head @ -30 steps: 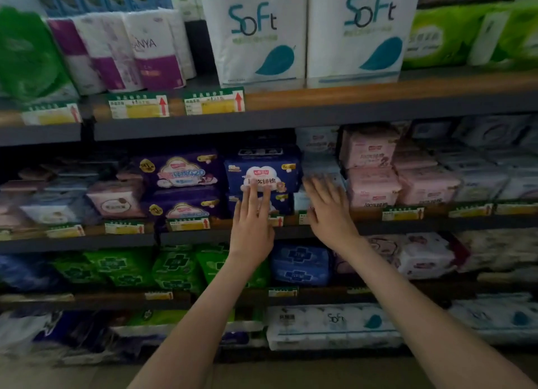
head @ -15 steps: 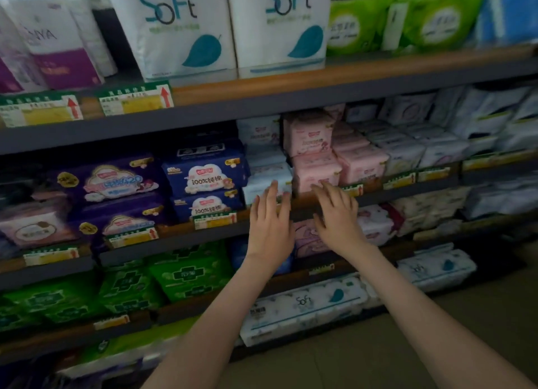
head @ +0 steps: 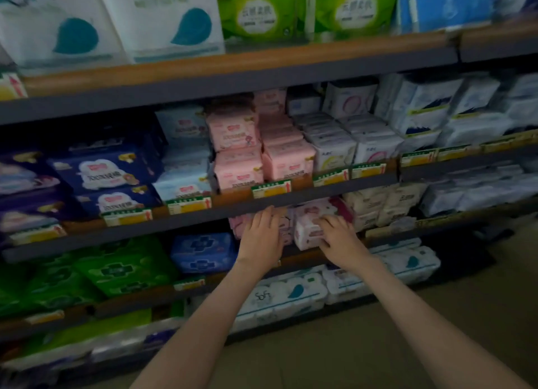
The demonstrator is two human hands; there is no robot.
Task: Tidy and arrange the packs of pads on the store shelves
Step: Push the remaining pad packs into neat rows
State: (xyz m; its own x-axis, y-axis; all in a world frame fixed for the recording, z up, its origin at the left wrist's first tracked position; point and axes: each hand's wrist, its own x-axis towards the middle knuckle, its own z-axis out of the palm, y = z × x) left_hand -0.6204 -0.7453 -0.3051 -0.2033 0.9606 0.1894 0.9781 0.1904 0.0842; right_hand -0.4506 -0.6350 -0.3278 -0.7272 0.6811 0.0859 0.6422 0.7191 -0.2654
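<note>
Both hands are placed at a lower shelf. The left hand is laid flat, fingers straight, against pink packs. The right hand is curled onto a pink-and-white pack. Neighbouring packs could be toppled off the lip by a careless tug.

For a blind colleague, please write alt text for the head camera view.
Two bare hands reach under a store shelf edge: the left hand lies flat on a pink pack, the right hand curls its fingers on a pink-and-white pack.
</note>
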